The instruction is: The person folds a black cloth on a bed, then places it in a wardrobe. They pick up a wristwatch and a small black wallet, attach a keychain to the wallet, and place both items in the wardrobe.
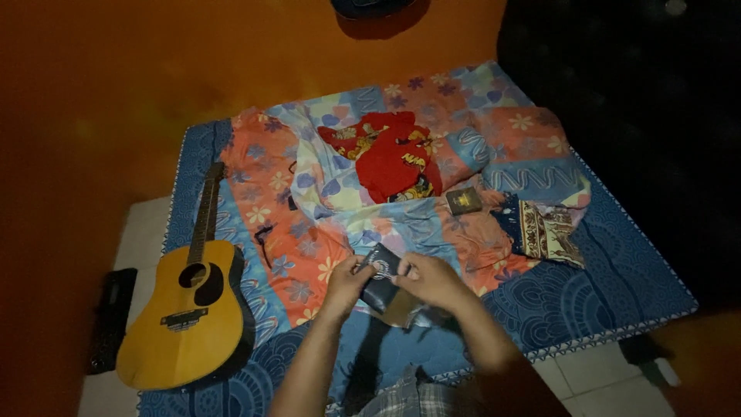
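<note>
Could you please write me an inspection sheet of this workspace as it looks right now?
Surface: blue patterned mattress on a tiled floor, with a floral blanket spread over it.
Job's things: small dark wallet, held by left hand and right hand.
Clutter: acoustic guitar, red cloth, small dark booklet, folded patterned cloth.
Grippers: both hands grip the wallet.
Cables: nothing seen.
Surroundings: orange wall; dim light.
</note>
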